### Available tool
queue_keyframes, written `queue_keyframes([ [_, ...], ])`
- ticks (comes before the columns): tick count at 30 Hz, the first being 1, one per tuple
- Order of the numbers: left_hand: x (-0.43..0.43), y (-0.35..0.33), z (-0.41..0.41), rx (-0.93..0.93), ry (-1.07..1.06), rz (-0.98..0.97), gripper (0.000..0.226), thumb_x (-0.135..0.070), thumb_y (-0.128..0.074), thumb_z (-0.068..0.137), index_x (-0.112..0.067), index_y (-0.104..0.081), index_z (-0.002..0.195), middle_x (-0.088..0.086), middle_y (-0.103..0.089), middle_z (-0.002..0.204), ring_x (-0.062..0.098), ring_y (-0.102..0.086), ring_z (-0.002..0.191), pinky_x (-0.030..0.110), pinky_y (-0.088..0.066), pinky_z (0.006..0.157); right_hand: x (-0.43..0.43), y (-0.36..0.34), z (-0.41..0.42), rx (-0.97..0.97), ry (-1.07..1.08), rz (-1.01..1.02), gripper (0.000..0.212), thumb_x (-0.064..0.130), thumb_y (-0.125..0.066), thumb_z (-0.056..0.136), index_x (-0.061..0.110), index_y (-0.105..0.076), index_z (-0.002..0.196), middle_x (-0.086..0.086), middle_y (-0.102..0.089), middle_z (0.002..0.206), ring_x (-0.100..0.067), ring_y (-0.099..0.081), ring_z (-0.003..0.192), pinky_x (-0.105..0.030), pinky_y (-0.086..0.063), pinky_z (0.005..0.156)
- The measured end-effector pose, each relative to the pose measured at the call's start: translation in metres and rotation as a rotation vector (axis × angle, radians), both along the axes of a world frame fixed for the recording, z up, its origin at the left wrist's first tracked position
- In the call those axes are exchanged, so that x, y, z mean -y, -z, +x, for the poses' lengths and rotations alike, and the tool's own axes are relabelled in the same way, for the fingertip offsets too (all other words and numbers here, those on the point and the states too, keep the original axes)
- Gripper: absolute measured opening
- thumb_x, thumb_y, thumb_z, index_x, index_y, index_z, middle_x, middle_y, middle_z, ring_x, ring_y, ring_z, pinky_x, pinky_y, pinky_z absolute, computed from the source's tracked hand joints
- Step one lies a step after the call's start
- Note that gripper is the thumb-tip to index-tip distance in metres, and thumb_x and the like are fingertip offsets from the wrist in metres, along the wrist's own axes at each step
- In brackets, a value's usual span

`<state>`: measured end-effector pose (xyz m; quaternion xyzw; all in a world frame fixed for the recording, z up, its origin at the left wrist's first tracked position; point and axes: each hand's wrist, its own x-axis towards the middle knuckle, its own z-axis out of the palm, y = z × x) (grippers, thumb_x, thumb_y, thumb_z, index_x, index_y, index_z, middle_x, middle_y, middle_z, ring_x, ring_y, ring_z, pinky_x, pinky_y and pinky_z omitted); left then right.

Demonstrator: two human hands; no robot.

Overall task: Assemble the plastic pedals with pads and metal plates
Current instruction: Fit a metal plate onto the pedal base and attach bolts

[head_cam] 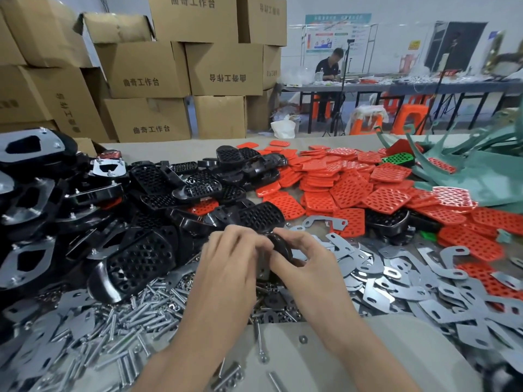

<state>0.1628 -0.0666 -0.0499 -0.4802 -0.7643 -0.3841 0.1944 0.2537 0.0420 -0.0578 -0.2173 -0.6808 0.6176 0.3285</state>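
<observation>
Step in hand, as judged: mid-assembly of one black pedal (280,245), held just above the tabletop (311,353) at centre, over the bolts (135,315). Left hand (230,258) has its fingers curled over the pedal's left end; right hand (310,263) pinches the right edge between thumb and fingers. A grey metal piece (262,271) shows below, between the hands, probably a plate being seated; contact not resolvable. The pedal is mostly hidden. Its visible rim suggests the long axis runs from far-left to near-right, tipped on edge; which face points up I cannot tell. Next move likely calls for lining up the holes while keeping the grip steady, then reaching for a bolt. Red pads (351,190) and loose plates (396,281) lie to the right.
</observation>
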Motion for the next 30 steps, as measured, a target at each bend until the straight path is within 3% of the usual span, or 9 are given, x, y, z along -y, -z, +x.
queue_keyframes([
  [2,0.0040,-0.0018,0.0028,0.050,0.054,0.059,0.021,-0.023,-0.038,0.097,-0.030,-0.056,0.105,-0.021,-0.050,0.109,0.006,-0.047,0.104,0.026,-0.042,0.086,0.0011,-0.0029,0.0001,-0.004,0.004,0.007,0.023,0.022,-0.076,0.087,0.035,-0.069,0.105,0.024,-0.073,0.103,-0.002,-0.072,0.089,-0.016,-0.052,0.078],
  [4,0.0038,-0.0022,0.0032,0.081,-0.008,0.088,0.009,-0.037,-0.043,0.100,-0.034,-0.051,0.102,-0.024,-0.049,0.103,0.003,-0.047,0.100,0.026,-0.042,0.082,0.0000,-0.0010,-0.0001,0.004,0.012,0.027,0.023,0.025,-0.077,0.086,0.037,-0.069,0.105,0.025,-0.073,0.104,-0.002,-0.072,0.088,-0.017,-0.052,0.078],
  [7,0.0025,-0.0017,0.0016,0.076,-0.129,0.021,0.025,-0.054,-0.040,0.099,-0.033,-0.054,0.096,-0.021,-0.052,0.094,0.003,-0.043,0.089,0.033,-0.046,0.078,0.0017,-0.0009,-0.0004,0.016,0.020,0.034,0.024,0.028,-0.078,0.086,0.037,-0.069,0.106,0.024,-0.073,0.105,-0.003,-0.073,0.090,-0.021,-0.053,0.081],
  [12,0.0008,0.0019,0.0032,0.007,0.037,0.026,0.019,-0.019,-0.043,0.099,-0.027,-0.059,0.104,-0.017,-0.053,0.108,0.007,-0.046,0.103,0.032,-0.047,0.085,0.0001,-0.0010,-0.0005,0.026,0.011,0.036,0.025,0.022,-0.077,0.088,0.035,-0.070,0.108,0.022,-0.073,0.107,-0.002,-0.072,0.097,-0.026,-0.055,0.090],
  [16,0.0026,-0.0020,0.0034,0.077,-0.052,0.085,0.007,-0.042,-0.045,0.100,-0.036,-0.049,0.102,-0.025,-0.049,0.100,0.001,-0.045,0.097,0.030,-0.046,0.079,0.0006,-0.0005,-0.0004,0.015,0.014,0.030,0.024,0.024,-0.078,0.087,0.035,-0.071,0.107,0.022,-0.073,0.107,-0.005,-0.072,0.098,-0.027,-0.054,0.089],
  [18,0.0007,0.0003,0.0003,0.077,-0.118,0.038,0.021,-0.053,-0.043,0.099,-0.034,-0.052,0.095,-0.023,-0.051,0.092,0.003,-0.043,0.089,0.033,-0.047,0.075,0.0000,0.0010,-0.0005,0.012,0.020,0.027,0.026,0.028,-0.078,0.084,0.035,-0.071,0.108,0.021,-0.073,0.107,-0.006,-0.072,0.096,-0.028,-0.055,0.088],
  [24,0.0007,-0.0008,0.0017,-0.096,-0.117,-0.030,0.020,-0.040,-0.045,0.100,-0.026,-0.059,0.093,-0.015,-0.059,0.090,0.012,-0.052,0.084,0.032,-0.043,0.076,-0.0009,-0.0007,0.0001,0.007,0.025,0.016,0.025,0.023,-0.077,0.087,0.035,-0.071,0.108,0.019,-0.074,0.109,-0.010,-0.071,0.102,-0.039,-0.055,0.100],
  [27,0.0020,-0.0028,0.0029,0.054,-0.078,0.022,0.009,-0.039,-0.052,0.097,-0.033,-0.058,0.092,-0.025,-0.058,0.089,0.002,-0.050,0.088,0.029,-0.047,0.075,-0.0006,-0.0008,0.0011,-0.015,0.027,0.028,0.022,0.025,-0.077,0.087,0.037,-0.071,0.104,0.019,-0.074,0.106,-0.007,-0.072,0.097,-0.036,-0.057,0.093],
  [30,0.0012,-0.0044,0.0051,0.218,-0.065,0.058,0.021,-0.054,-0.047,0.090,-0.038,-0.060,0.087,-0.028,-0.059,0.092,0.000,-0.052,0.092,0.023,-0.042,0.073,0.0046,-0.0001,0.0000,-0.013,0.040,0.047,0.026,0.035,-0.076,0.082,0.046,-0.067,0.104,0.019,-0.074,0.102,-0.006,-0.073,0.089,-0.038,-0.059,0.085],
])
